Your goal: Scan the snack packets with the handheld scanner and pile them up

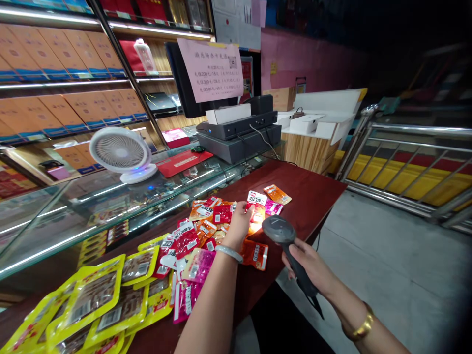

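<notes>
My right hand [306,263] is wrapped round the handle of a dark grey barcode scanner [279,229], its head pointing left. A bright patch of its light falls on a red and white snack packet [257,198]. My left hand [241,221], with a pale bangle on the wrist, has its fingers closed on that packet, partly covering it. Small red, orange and pink snack packets [199,270] lie in a loose heap left of and beneath my left forearm. An orange packet [278,193] and a pink packet [273,207] lie just beyond the lit one.
Large yellow snack packets [90,300] are piled at the left of the dark red tabletop [309,184]. Behind stands a glass display counter [92,211] with a white fan [120,150] and a cash register [239,135]. A metal railing [416,162] is at the right.
</notes>
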`<state>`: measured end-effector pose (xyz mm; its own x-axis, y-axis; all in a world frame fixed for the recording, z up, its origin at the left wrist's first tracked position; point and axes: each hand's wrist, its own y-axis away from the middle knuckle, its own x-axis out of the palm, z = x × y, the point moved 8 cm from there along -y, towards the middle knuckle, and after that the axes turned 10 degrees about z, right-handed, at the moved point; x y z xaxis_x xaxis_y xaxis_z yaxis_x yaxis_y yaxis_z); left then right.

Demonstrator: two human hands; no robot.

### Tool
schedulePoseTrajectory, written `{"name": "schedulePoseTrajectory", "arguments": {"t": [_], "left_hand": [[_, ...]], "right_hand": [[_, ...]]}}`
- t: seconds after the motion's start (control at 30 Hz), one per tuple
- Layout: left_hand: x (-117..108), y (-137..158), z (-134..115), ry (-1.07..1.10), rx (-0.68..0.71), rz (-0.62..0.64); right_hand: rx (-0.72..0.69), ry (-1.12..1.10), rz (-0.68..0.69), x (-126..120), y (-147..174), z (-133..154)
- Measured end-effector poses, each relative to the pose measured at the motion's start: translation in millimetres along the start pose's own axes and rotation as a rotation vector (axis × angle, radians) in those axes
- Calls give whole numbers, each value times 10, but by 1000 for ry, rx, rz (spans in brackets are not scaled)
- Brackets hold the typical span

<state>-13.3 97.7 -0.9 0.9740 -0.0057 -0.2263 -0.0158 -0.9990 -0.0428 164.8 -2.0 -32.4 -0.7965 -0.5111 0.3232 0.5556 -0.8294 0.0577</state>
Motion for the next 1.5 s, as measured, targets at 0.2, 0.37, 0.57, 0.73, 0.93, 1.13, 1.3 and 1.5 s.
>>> {"name": "schedulePoseTrajectory", "arguments": {"t": [0.2, 0.37, 0.57, 0.73, 0.93, 1.13, 1.3, 1.5], "left_hand": [[-13, 16, -132, -220, 63, 54], [-71, 109, -259, -933, 70, 151], [-162, 156, -169, -1171, -72, 133], [-163, 143, -115, -1133, -99, 210], [-273, 156, -349, -1138, -115, 105], [-622, 227, -548, -812, -79, -267], [-444, 103, -204, -34, -73, -128], [182, 248, -194, 934, -270, 425]], "right_hand": [[-15, 1, -76, -114, -5, -37], [-6, 2, -69, -105, 4, -64], [-4, 3, -42, -92, 9, -91], [-8, 0, -37, -129, -2, -120], [-21, 10, -32, -134, 12, -93], [-24, -23, -31, -140, 12, -86], [-52, -32, -17, -136, 6, -41], [-87, -71, -7, -101, -15, 15]]}}
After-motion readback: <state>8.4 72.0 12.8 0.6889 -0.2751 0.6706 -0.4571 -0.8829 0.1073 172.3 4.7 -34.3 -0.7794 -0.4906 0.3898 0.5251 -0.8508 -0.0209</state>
